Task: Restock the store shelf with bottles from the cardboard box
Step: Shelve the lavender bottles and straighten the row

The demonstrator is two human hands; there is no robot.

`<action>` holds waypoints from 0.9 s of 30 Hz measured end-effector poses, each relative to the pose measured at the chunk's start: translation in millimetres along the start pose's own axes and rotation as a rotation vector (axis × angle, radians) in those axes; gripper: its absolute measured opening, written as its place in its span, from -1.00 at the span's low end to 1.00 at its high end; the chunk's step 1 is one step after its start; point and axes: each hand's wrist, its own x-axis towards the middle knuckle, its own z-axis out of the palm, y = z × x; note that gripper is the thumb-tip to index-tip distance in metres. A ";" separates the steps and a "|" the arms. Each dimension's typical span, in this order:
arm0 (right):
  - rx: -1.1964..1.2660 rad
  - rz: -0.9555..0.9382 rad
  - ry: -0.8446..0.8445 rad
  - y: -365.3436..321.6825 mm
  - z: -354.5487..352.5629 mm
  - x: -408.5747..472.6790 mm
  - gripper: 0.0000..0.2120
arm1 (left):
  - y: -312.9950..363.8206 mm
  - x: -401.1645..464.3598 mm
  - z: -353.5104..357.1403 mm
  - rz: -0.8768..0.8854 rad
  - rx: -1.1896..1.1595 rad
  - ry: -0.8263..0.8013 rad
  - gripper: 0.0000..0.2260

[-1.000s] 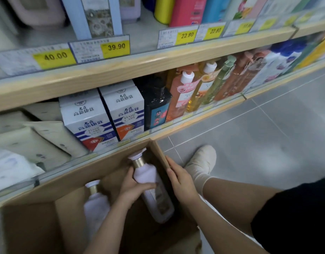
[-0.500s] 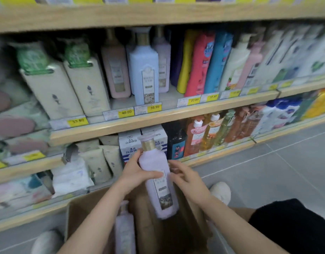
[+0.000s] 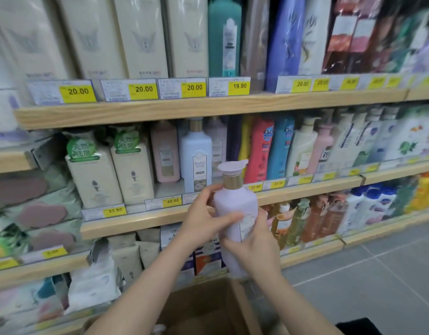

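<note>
I hold a lilac pump bottle with a gold collar upright in front of the middle shelf. My left hand wraps its left side, thumb across the front. My right hand grips its lower right side. The open cardboard box sits below my arms at the bottom of the view. On the shelf behind the held bottle stand a pale blue bottle and a pink bottle of the same shape.
Yellow price tags run along the wooden shelf edges. Cream cartons stand left of the matching bottles, coloured bottles to the right. Soft packs fill the lower left shelves. Grey tiled floor lies to the right.
Both hands have lifted the lilac bottle out of the box and up to the middle shelf's height. My view has tilted upward, showing higher shelves.
</note>
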 end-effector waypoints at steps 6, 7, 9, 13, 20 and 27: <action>0.262 -0.095 0.088 2.2 -19.8 61.7 -0.23 | -15.8 40.5 -40.2 0.052 0.114 0.131 -0.57; 0.292 -0.116 0.098 -0.1 -20.8 73.5 -0.22 | -28.9 49.6 -49.0 0.076 0.331 0.201 -0.57; 0.334 -0.173 0.140 -6.7 -18.9 95.8 -0.20 | -55.6 63.1 -61.4 0.076 0.696 0.249 -0.56; 0.442 -0.221 0.210 -16.5 0.1 131.5 -0.18 | -103.7 68.2 -58.4 0.114 1.203 0.150 -0.52; 0.476 -0.231 0.210 -7.9 50.5 161.5 -0.14 | -119.9 70.4 -51.6 0.233 1.246 0.334 -0.57; 0.380 -0.093 0.265 -5.2 77.8 171.7 -0.15 | -123.3 72.7 -49.8 0.258 1.227 0.376 -0.57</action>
